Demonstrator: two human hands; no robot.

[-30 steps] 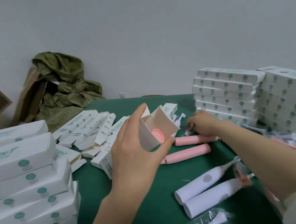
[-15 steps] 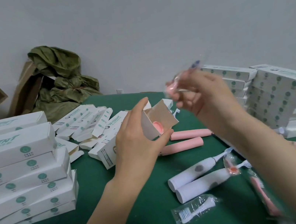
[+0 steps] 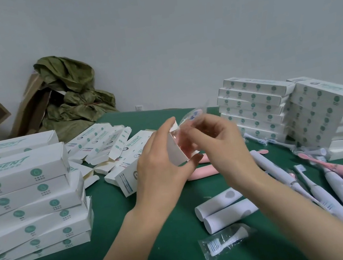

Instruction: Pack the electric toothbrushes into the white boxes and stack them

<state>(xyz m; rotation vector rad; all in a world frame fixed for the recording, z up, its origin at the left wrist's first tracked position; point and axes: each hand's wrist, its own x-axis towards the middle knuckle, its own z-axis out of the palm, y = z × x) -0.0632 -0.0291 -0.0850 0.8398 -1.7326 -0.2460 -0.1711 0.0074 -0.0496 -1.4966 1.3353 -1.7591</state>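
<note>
Right forearm hangs over loose white handles (image 3: pixel 219 203) on the surface (image 3: pixel 163 254); we judge a sweep could roll them. The floppy bagged brush head (image 3: pixel 193 116) may snag the white box (image 3: pixel 176 149) flap. Left hand (image 3: pixel 158 167) fingers wrap the box; right hand (image 3: pixel 224 141) fingers pinch the bag at its mouth.

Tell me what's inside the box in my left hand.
A pink shape shows in the white box mouth. The right hand holds a clear packet at that opening. Its walls and the left hand hide the rest.
</note>
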